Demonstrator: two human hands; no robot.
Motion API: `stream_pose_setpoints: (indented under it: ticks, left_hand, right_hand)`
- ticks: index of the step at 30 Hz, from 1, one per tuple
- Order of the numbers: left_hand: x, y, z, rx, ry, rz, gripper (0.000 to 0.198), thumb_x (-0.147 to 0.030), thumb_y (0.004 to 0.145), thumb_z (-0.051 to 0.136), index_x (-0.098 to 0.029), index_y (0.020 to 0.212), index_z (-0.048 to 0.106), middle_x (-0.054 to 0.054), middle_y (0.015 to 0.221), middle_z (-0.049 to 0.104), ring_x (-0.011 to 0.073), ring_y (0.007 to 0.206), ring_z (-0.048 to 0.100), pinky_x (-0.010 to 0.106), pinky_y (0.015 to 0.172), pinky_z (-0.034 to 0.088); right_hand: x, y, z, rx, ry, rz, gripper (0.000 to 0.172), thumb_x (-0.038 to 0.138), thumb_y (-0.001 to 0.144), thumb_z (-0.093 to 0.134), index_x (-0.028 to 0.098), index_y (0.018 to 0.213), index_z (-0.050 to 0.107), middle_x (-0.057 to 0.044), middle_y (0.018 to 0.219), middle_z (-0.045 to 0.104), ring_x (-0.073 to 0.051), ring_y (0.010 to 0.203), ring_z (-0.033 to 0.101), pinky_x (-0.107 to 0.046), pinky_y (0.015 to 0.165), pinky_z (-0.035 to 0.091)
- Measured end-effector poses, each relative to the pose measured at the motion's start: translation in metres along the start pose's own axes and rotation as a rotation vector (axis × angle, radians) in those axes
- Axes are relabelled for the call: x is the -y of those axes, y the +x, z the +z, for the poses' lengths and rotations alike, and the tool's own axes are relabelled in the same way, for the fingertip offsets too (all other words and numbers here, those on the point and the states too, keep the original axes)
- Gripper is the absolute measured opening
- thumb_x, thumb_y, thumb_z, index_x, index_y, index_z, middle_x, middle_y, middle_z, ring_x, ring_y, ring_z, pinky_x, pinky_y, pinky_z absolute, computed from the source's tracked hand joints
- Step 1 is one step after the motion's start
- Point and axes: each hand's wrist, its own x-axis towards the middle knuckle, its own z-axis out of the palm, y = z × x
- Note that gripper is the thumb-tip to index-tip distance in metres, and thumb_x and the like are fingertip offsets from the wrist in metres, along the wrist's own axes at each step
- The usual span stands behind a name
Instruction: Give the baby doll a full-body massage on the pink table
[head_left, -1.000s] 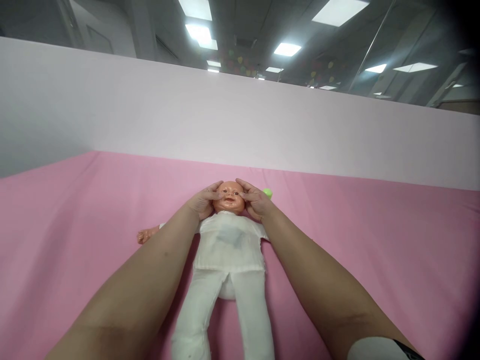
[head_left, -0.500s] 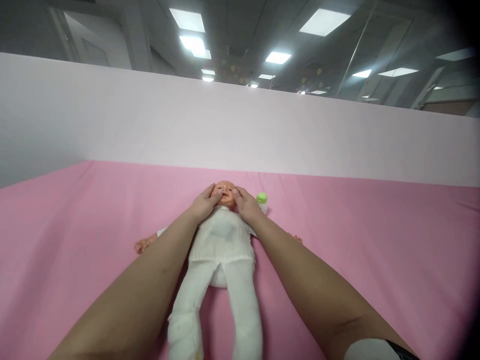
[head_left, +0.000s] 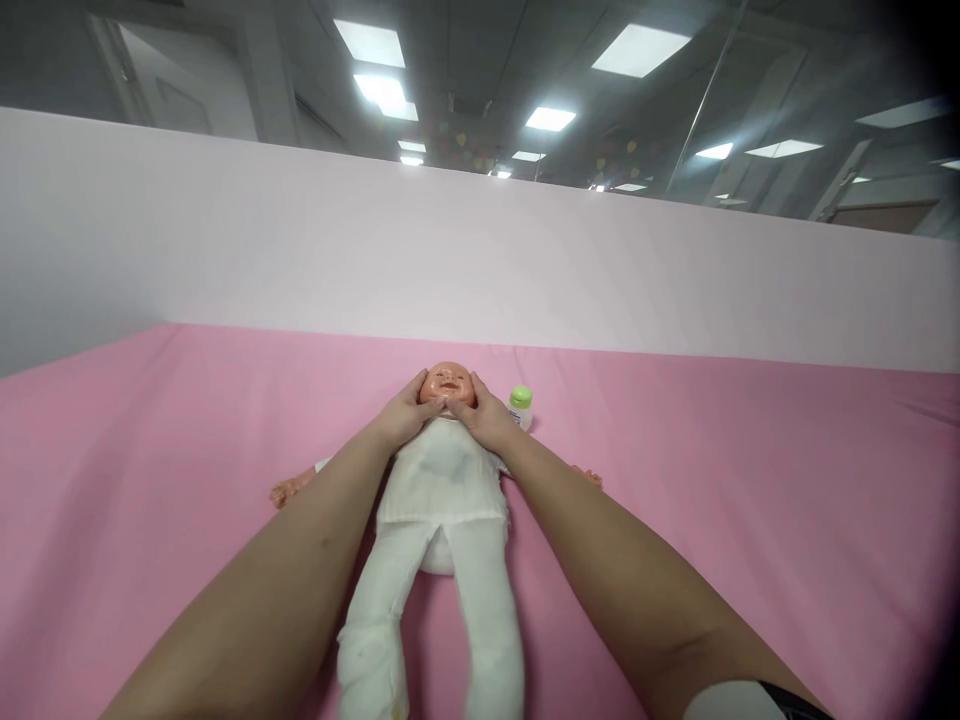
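Note:
A baby doll (head_left: 448,470) lies on its back with a white cloth body and its head at the far end. My left hand (head_left: 409,410) cups the left side of the doll's head (head_left: 448,378), fingers along the cheek and thumb at the chin. On the opposite side my right hand (head_left: 486,412) holds the head the same way, its thumb also at the chin. Both thumb tips are close together below the mouth. The fingers' far parts are hidden behind the head. The doll's arms stretch out sideways, partly covered by my forearms.
A small bottle with a green cap (head_left: 520,407) stands just right of my right hand. Pink cloth (head_left: 675,460) covers the surface under the doll. Behind it rises a pale wall (head_left: 480,260), with dark glass reflecting ceiling lights above.
Both thumbs have slid from the doll's cheeks beside the mouth down and inward to the chin. The hands still hold the head, and the doll's body stays in place.

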Motion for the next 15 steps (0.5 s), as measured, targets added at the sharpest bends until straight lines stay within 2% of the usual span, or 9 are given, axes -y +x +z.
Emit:
stream_pose_setpoints:
  ticks: [4, 6, 9, 11, 15]
  left_hand:
    - [0.001, 0.001, 0.001, -0.059, -0.009, 0.003, 0.116, -0.052, 0.075, 0.089, -0.018, 0.167, 0.026, 0.018, 0.161, 0.047, 0.0348, 0.145, 0.050, 0.043, 0.119, 0.042]
    - [-0.001, 0.000, 0.002, -0.075, -0.050, 0.017, 0.109, -0.050, 0.075, 0.089, -0.018, 0.164, 0.035, 0.017, 0.159, 0.051, 0.0346, 0.143, 0.053, 0.043, 0.118, 0.043]
    - [-0.008, -0.003, 0.006, 0.000, -0.211, 0.015, 0.086, -0.048, 0.077, 0.088, -0.016, 0.150, 0.056, 0.018, 0.145, 0.064, 0.0350, 0.129, 0.065, 0.043, 0.110, 0.051]
    - [-0.013, -0.007, 0.009, 0.023, -0.320, -0.031, 0.069, -0.045, 0.077, 0.088, -0.017, 0.136, 0.066, 0.017, 0.135, 0.071, 0.0342, 0.117, 0.071, 0.043, 0.101, 0.057]
    - [-0.020, -0.011, 0.014, -0.060, -0.373, -0.090, 0.051, -0.038, 0.079, 0.087, -0.018, 0.124, 0.072, 0.015, 0.126, 0.075, 0.0306, 0.105, 0.076, 0.040, 0.091, 0.062]
  right_hand:
    - [-0.008, 0.003, -0.002, 0.029, 0.048, -0.068, 0.107, 0.080, 0.089, 0.055, 0.018, 0.169, 0.019, -0.011, 0.166, 0.037, -0.027, 0.156, 0.037, -0.039, 0.130, 0.026]
    - [-0.011, 0.005, -0.003, 0.034, 0.061, -0.102, 0.104, 0.081, 0.091, 0.050, 0.018, 0.168, 0.021, -0.010, 0.168, 0.035, -0.025, 0.158, 0.033, -0.039, 0.132, 0.023]
    - [-0.016, 0.008, -0.003, 0.028, 0.097, -0.146, 0.098, 0.081, 0.094, 0.045, 0.020, 0.167, 0.026, -0.007, 0.169, 0.032, -0.023, 0.159, 0.030, -0.039, 0.133, 0.021]
    - [-0.020, 0.011, -0.002, 0.017, 0.156, -0.152, 0.091, 0.080, 0.095, 0.043, 0.022, 0.166, 0.031, -0.005, 0.168, 0.035, -0.022, 0.158, 0.033, -0.039, 0.133, 0.023]
    - [-0.031, 0.018, 0.004, 0.001, 0.285, -0.135, 0.082, 0.075, 0.099, 0.039, 0.024, 0.163, 0.037, -0.004, 0.163, 0.045, -0.021, 0.152, 0.043, -0.039, 0.128, 0.034]
